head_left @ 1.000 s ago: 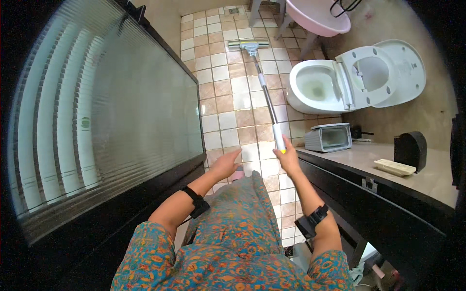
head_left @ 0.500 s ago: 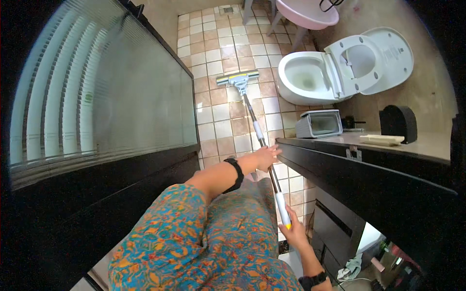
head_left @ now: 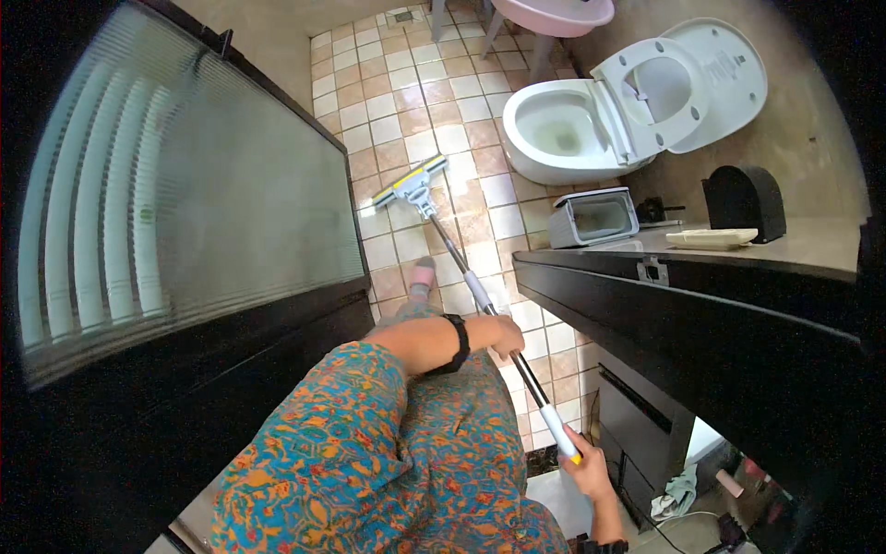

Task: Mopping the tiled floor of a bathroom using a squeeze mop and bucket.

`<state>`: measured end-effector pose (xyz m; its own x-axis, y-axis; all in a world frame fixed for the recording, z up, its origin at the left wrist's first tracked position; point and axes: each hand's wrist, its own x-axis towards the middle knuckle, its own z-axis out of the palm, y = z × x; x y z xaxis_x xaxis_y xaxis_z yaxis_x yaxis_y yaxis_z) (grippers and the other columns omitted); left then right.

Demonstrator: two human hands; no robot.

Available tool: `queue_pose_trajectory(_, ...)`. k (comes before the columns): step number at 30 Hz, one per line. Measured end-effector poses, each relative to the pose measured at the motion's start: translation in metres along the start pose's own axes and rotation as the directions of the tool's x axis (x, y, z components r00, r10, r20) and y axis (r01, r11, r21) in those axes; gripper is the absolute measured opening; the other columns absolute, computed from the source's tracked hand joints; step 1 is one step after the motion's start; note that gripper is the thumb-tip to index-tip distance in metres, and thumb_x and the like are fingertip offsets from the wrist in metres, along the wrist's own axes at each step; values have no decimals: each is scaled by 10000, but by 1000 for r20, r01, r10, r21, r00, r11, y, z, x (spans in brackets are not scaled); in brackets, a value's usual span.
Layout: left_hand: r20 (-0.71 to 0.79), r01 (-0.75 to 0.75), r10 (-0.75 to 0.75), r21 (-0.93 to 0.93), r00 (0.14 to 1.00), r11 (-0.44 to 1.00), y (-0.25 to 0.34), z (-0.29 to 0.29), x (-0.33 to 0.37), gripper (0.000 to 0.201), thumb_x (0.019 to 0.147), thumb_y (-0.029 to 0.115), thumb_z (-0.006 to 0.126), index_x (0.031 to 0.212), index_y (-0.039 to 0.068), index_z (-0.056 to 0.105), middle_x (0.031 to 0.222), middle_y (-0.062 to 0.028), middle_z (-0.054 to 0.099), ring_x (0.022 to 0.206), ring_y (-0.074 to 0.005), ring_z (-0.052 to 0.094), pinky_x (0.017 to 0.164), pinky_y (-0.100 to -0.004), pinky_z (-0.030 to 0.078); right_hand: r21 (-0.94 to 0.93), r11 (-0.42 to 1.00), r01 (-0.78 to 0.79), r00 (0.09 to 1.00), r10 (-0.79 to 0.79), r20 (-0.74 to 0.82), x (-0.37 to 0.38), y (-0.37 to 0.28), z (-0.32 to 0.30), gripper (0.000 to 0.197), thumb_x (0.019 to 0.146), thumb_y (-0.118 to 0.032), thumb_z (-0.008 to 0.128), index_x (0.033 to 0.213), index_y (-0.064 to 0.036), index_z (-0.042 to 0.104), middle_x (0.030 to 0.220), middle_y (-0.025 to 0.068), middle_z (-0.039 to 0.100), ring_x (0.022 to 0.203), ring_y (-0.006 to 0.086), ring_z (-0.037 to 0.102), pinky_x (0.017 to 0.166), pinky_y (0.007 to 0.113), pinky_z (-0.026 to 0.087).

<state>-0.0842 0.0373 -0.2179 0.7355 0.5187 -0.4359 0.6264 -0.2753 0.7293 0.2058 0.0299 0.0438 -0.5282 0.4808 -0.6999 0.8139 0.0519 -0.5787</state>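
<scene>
A mop [head_left: 447,242] with a metal pole and white grips slants across the tiled floor in front of me. Its wide head [head_left: 411,185], grey with a yellow strip, rests tilted on the tiles near the glass door. Partway down the pole, my left hand [head_left: 506,337] is closed round it. Lower and to the right, my right hand [head_left: 585,467] wraps the white end grip by its yellow tip. My foot in a pink and grey sock [head_left: 423,275] shows on the tiles behind the mop head.
A ribbed glass door [head_left: 249,185] stands at the left, a dark door [head_left: 637,286] at the right. Beyond are a toilet [head_left: 554,171] with lid and seat raised, a grey-white bin [head_left: 595,217] and a pink basin [head_left: 558,17] on a stool. A dark cabinet [head_left: 632,415] stands lower right.
The mop head has come nearer and left, and turned at a slant. My left hand's fingers, stretched out before, now curl round the pole. A socked foot has stepped forward into view.
</scene>
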Motion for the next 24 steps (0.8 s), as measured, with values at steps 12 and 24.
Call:
queue_pose_trajectory(12,-213,330,-293,168,932,929,-183,-63,-164,142,756,260,652,870,176,657,869,-35,654,922,-236,623,773,-406,476,259,965,-42,999,39,16,194,-151,64,587,770,-64,683,1326,-112,500,1158,179,626,1035,234,624,886,324,469)
queue_pose_trajectory(24,-672,502,-703,-537,231,678,-282,-121,-349,579,727,105,702,1261,113,479,1174,-167,515,1064,-363,527,878,-431,466,329,921,209,978,-205,-49,458,-306,136,610,741,-39,672,1322,-61,486,1042,120,618,793,162,603,706,288,482)
